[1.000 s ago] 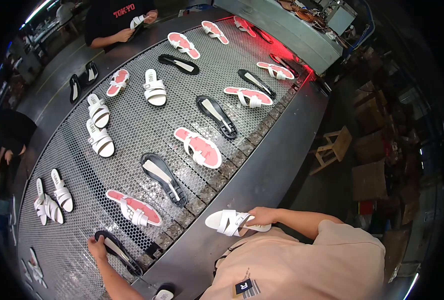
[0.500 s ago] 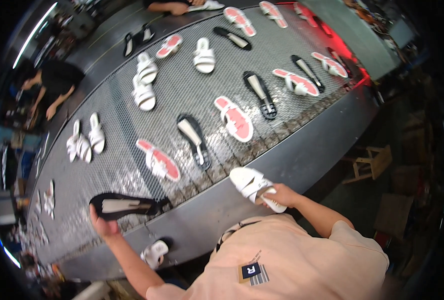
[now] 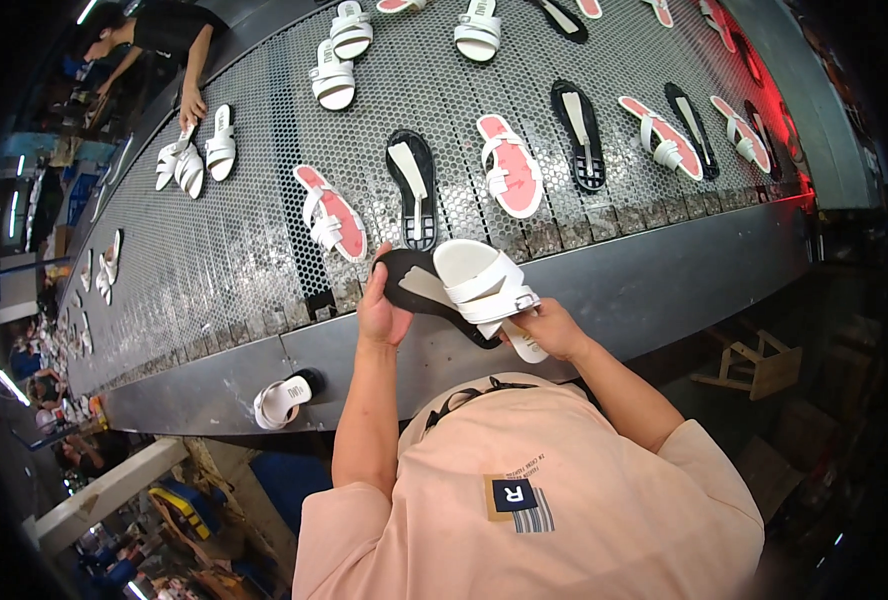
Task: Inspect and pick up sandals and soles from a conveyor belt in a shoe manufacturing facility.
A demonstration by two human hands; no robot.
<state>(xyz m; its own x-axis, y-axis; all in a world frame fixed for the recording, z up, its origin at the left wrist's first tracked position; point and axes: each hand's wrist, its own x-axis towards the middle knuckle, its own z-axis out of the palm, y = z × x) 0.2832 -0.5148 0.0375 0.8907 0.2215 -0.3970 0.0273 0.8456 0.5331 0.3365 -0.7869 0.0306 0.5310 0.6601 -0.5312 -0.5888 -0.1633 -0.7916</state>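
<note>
In my left hand (image 3: 384,310) is a black shoe sole (image 3: 414,284) with a pale strip along its middle, gripped near its wide end. My right hand (image 3: 554,328) is closed round the heel end of a white strapped sandal (image 3: 482,280). The sandal lies partly over the sole in front of my chest and hides some of it. Just beyond, on the mesh conveyor, are a white sandal with a pink underside (image 3: 332,215) and another black sole (image 3: 411,190).
More pink-bottomed sandals (image 3: 510,168) and black soles (image 3: 578,135) line the conveyor (image 3: 254,250). A white sandal (image 3: 282,402) sits by its metal edge. At the far left a person's hand (image 3: 192,105) touches white sandals (image 3: 180,165). A wooden stool (image 3: 752,362) stands at right.
My left hand has brought the black sole rightward from over the belt to the white sandal in my right hand. The view has shifted, and the far-left person now reaches to the sandals.
</note>
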